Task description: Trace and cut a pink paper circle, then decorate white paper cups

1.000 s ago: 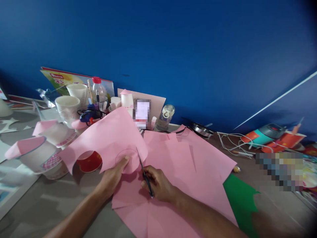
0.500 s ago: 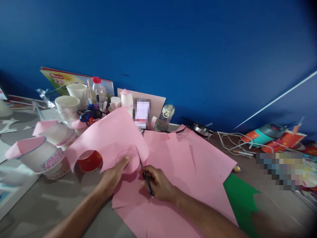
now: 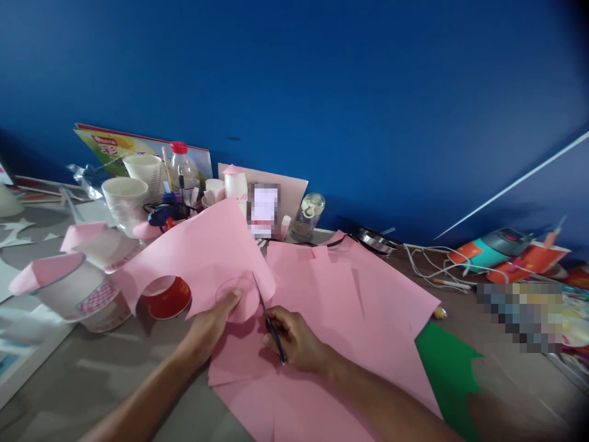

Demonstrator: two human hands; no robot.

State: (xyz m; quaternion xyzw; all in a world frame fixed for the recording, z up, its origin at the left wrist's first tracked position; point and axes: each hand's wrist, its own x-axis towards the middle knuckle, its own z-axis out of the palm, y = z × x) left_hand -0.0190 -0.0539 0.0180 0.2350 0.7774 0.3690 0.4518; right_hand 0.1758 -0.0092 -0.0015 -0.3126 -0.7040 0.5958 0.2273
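in the head view, the left hand [image 3: 209, 330] gripped a sheet of pink paper [image 3: 202, 245], thumb pressed on a drawn circle [image 3: 247, 301]. the right hand [image 3: 297, 341] had its fingers wrapped round the black-handled scissors [image 3: 275, 337], whose blades met the paper by the circle's right side. the sheet was held above other pink sheets [image 3: 317, 307]; a red paper cup [image 3: 169, 301] showed through its notched lower edge.

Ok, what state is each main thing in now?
Pink sheet: partly cut, circle drawn, lower edge notched
Scissors: blade at pink sheet, opening unclear
Left hand: gripping pink sheet
Right hand: holding scissors
Red-capped bottle: upright, capped
Phone: upright, screen lit
White cup stack: upright, nested
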